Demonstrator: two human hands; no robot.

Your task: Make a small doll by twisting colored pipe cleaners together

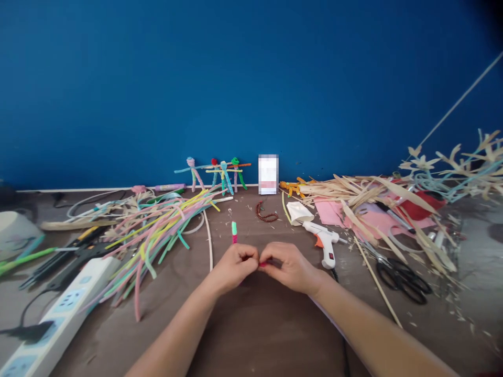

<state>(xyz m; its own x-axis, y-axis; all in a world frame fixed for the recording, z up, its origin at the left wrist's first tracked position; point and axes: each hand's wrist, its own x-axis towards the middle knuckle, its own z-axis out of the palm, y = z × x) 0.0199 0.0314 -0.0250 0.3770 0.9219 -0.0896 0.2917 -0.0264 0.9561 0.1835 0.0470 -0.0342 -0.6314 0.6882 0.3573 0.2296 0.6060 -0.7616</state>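
Both my hands meet tip to tip in the middle, above the brown table. My left hand is closed, thumb against bent fingers. My right hand pinches too, and a small magenta-red bit of pipe cleaner shows between the fingertips of the two hands. Just beyond my left knuckles a fuzzy pipe cleaner piece stands out, mint green at its far end and magenta nearer. Whether it joins the bit in my fingertips is hidden by my left hand.
Loose pipe cleaners and a power strip lie left. Pipe cleaner figures and a phone stand against the blue wall. A bead bracelet lies ahead. Right are a glue gun, scissors and dried strips.
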